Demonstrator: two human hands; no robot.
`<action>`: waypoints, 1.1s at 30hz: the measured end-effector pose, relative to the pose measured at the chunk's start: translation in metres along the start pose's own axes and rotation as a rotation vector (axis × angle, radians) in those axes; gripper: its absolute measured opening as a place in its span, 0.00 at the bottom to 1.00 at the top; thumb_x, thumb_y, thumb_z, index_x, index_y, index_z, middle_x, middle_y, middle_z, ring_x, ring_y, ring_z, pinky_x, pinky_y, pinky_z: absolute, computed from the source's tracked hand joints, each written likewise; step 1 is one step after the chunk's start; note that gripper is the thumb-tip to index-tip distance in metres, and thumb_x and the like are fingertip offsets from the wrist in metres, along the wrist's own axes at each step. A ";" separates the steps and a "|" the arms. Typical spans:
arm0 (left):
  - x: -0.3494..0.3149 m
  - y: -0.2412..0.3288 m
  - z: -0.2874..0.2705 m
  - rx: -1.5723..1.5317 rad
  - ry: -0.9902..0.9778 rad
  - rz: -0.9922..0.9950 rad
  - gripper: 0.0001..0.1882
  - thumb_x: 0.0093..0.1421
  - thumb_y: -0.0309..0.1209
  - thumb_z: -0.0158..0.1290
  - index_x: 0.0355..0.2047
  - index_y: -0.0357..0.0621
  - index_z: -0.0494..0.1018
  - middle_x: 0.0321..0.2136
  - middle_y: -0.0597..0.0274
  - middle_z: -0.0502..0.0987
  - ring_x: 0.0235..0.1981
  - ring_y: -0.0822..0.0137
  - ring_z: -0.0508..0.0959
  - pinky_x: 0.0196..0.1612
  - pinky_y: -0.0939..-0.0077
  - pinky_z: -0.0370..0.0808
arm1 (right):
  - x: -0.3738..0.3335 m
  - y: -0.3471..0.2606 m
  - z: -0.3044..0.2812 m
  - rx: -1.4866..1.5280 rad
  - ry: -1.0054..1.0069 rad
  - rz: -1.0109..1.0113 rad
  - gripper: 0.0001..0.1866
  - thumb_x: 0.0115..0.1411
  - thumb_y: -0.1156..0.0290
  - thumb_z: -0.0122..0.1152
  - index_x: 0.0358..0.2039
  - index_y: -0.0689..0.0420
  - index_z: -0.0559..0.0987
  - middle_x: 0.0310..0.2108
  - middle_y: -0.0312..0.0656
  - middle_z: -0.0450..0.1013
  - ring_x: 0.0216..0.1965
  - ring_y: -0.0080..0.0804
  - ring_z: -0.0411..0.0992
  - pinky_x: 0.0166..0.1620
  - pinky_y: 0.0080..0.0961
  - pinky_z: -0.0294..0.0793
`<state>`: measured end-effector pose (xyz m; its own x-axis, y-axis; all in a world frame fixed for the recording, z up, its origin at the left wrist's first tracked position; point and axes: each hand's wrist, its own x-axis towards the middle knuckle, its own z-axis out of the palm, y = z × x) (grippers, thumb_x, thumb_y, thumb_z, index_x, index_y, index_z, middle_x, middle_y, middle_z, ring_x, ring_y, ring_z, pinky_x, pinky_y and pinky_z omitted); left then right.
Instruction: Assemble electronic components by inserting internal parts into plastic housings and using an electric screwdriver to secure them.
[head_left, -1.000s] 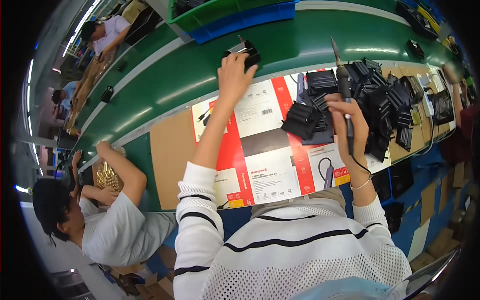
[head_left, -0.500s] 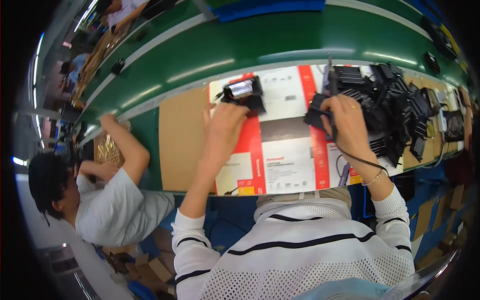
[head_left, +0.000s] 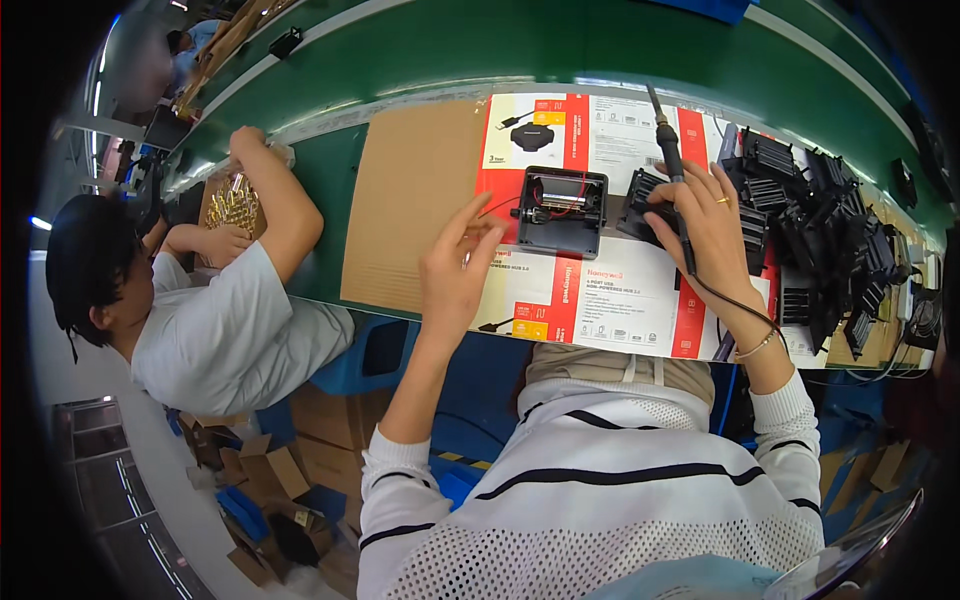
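Note:
On the printed cardboard lies an open-topped square black plastic box (head_left: 560, 246). Inside it are a shiny silvery piece (head_left: 562, 190) and thin red wires. My left hand (head_left: 460, 268) is just left of this box, fingers apart and holding nothing. A soldering iron (head_left: 668, 145) is gripped in my right hand (head_left: 708, 228), its tip pointing away from me and its cord trailing along my wrist. Under the fingers of that same hand is a black finned plastic part (head_left: 640, 198); whether they pinch it or only rest on it is hard to tell.
Many black finned parts (head_left: 810, 220) are heaped on the right. Plain brown cardboard (head_left: 410, 200) covers the table's left part. Beyond runs a green surface (head_left: 450, 60). On the left a co-worker (head_left: 240, 360) in a light shirt handles brass-coloured pieces (head_left: 235, 205).
The black box now lies flat on the cardboard, and my left hand has come off it, fingers spreading. My right hand still holds the soldering iron. The view has shifted.

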<state>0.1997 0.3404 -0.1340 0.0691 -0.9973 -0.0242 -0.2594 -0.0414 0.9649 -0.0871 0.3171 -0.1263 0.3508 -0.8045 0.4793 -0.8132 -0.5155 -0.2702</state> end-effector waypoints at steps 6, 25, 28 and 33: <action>0.042 0.015 0.023 -0.317 -0.272 0.005 0.13 0.64 0.20 0.54 0.49 0.36 0.79 0.44 0.58 0.77 0.34 0.74 0.76 0.36 0.82 0.74 | 0.008 -0.007 0.001 0.207 0.102 0.027 0.18 0.60 0.73 0.64 0.52 0.54 0.77 0.42 0.41 0.75 0.43 0.35 0.72 0.60 0.34 0.66; 0.040 0.018 0.044 0.249 -0.055 0.503 0.05 0.60 0.20 0.57 0.37 0.39 0.79 0.37 0.65 0.80 0.33 0.71 0.77 0.38 0.80 0.75 | 0.000 -0.001 -0.002 0.397 0.216 0.281 0.13 0.60 0.76 0.63 0.47 0.55 0.82 0.40 0.36 0.77 0.35 0.27 0.69 0.47 0.25 0.69; 0.041 0.018 0.054 0.321 -0.031 0.653 0.04 0.61 0.20 0.56 0.36 0.40 0.78 0.35 0.66 0.80 0.32 0.72 0.76 0.39 0.79 0.75 | 0.001 0.008 0.001 0.281 0.217 0.190 0.14 0.59 0.76 0.64 0.47 0.54 0.81 0.39 0.36 0.77 0.36 0.28 0.70 0.49 0.26 0.68; 0.044 0.015 0.059 0.278 -0.125 0.639 0.03 0.62 0.22 0.55 0.35 0.41 0.77 0.31 0.66 0.79 0.29 0.74 0.76 0.39 0.79 0.75 | 0.006 0.005 -0.001 0.056 0.204 0.065 0.17 0.57 0.75 0.65 0.48 0.52 0.80 0.38 0.36 0.77 0.37 0.30 0.72 0.55 0.29 0.67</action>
<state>0.1421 0.2921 -0.1355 -0.2859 -0.8300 0.4789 -0.4493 0.5576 0.6980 -0.0897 0.3093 -0.1241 0.1923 -0.7629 0.6172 -0.8017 -0.4849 -0.3495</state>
